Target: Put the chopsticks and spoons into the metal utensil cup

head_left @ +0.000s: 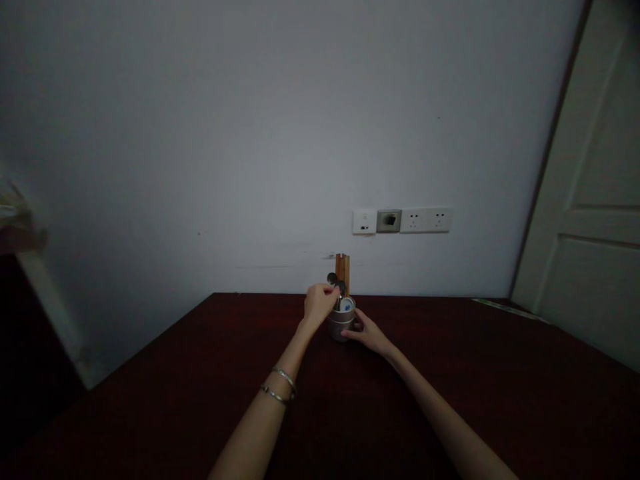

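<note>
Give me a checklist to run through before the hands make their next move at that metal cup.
1. Metal cup upright on the dark red table: ok.
2. Right hand steadying the cup's side: ok.
3. Left hand at the dark spoon heads, above the rim: ok.
4. Left fingers firmly gripping one spoon: cannot tell, too small and dim.
5. Wooden chopsticks standing upright: ok.
6. Bracelets clear of the cup: ok.

Looking from head height, forward and down over the dark red table [200, 407]; facing the wall [280, 133] nearly head-on; standing well back from left hand [320, 303] and right hand [369, 333]; catching the door [595, 213] obliquely at right.
</note>
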The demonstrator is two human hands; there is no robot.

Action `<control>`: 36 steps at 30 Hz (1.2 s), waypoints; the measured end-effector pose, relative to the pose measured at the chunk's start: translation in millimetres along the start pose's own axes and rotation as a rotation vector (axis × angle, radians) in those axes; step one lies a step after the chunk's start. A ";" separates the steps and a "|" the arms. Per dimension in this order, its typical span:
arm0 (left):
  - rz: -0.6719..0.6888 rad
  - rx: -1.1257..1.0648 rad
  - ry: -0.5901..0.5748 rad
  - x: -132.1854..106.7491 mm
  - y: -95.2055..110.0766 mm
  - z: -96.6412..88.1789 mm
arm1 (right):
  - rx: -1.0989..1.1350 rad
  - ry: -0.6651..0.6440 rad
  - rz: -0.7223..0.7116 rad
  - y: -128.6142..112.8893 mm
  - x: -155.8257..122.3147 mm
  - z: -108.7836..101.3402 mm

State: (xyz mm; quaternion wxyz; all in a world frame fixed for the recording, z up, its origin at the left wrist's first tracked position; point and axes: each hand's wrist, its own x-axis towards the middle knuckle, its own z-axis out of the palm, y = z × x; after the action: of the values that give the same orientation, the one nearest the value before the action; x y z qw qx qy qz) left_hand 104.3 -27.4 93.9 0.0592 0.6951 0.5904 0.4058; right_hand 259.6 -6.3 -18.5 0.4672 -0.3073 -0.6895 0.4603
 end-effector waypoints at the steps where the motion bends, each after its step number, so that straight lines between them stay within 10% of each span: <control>1: -0.015 -0.030 0.054 -0.8 -2.8 -1.9 | 0.001 -0.003 -0.003 -0.5 -0.2 0.1; 6: -0.177 -0.245 0.177 -5.7 -33.4 4.9 | -0.044 0.021 0.000 -0.4 -0.3 -1.0; 13: -0.453 -0.665 -0.151 -17.2 -68.6 40.0 | -0.067 0.027 -0.005 2.9 0.2 -1.6; 20: -0.492 -0.783 -0.323 -20.6 -70.9 46.9 | -0.038 0.006 0.004 3.4 -0.8 -1.3; 36: -0.525 -0.911 -0.235 -24.1 -74.4 58.9 | -0.073 0.050 -0.020 9.6 0.3 -2.5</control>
State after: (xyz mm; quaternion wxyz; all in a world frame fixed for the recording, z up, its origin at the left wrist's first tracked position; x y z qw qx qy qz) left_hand 84.7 -3.0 1.2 0.5198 0.4690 0.4980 0.5116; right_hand 261.7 -1.5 -26.9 0.4774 -0.3287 -0.6969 0.4225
